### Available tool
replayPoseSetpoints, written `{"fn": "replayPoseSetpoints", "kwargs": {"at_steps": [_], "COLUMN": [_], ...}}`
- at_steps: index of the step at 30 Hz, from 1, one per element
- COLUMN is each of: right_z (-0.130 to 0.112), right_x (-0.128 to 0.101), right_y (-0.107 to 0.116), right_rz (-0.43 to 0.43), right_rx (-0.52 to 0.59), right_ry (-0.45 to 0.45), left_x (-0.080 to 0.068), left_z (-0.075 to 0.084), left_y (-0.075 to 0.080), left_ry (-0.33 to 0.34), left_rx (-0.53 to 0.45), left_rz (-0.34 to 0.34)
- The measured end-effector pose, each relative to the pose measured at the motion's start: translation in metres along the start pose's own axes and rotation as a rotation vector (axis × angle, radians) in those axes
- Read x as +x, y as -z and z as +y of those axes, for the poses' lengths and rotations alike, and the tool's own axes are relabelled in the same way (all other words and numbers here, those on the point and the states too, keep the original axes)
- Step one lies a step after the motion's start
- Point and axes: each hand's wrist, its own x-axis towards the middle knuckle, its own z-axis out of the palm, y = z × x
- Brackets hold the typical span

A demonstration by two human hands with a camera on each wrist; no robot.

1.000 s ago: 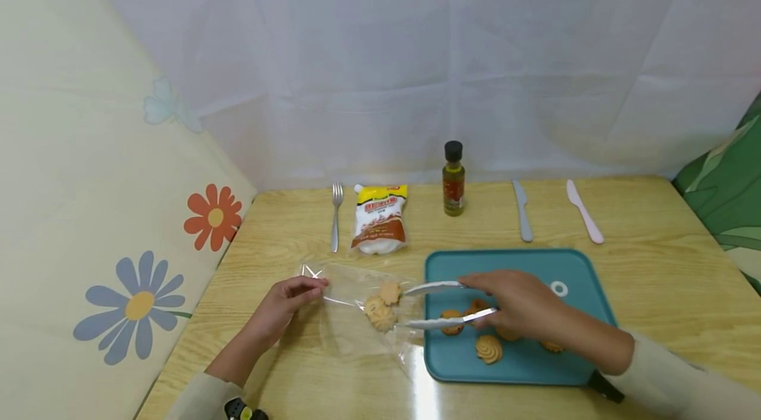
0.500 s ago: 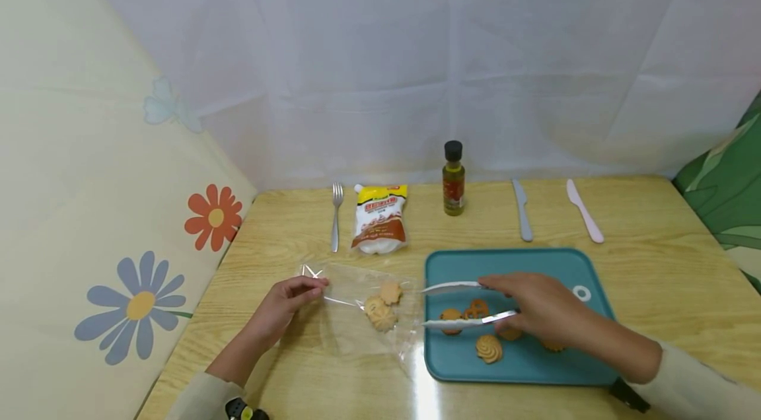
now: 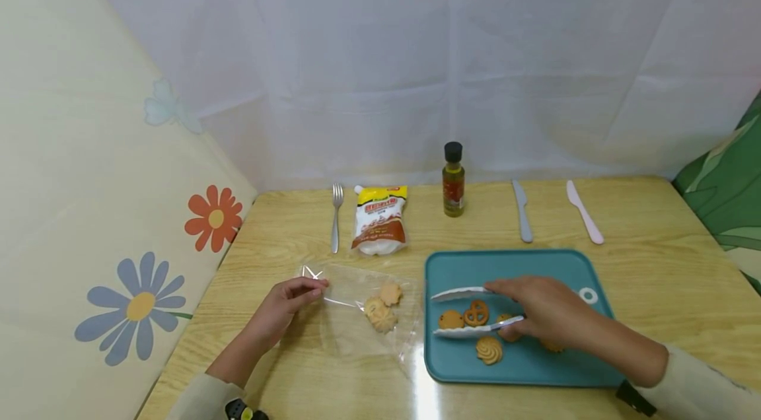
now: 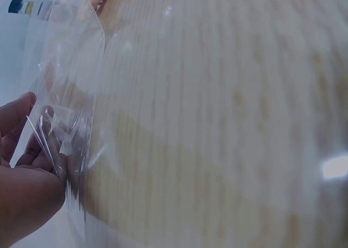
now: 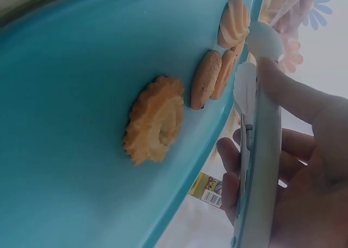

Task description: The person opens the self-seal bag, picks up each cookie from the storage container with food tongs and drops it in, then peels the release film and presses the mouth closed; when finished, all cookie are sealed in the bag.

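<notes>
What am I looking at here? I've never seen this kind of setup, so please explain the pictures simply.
There is no machine: a person works bare-handed. The wide view comes from a camera worn on the head, looking forward and down; the two close-ups come from a camera on each wrist.

The left hand pinches a clear bag with cookies in it. The right hand holds tongs over a teal tray bearing more cookies and a pretzel.

Farther back on the wooden table lie a fork, a package, a grey knife and a pink knife; a bottle stands upright.
</notes>
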Motion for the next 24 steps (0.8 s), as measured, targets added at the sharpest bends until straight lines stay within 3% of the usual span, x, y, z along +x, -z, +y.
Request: {"fn": "replayPoseSetpoints", "kwargs": {"at_steps": [24], "right_z": [0.0010], "right_x": [0.0010], "right_y": [0.0003], "right_rz": [-0.042], "right_rx": [0.018], "right_ry": [0.001], "left_x": [0.0004], "left_z": [0.0011], "left_y": [-0.0001], "left_ry": [0.013], "left_rx": [-0.001], "left_rz": [0.004]}}
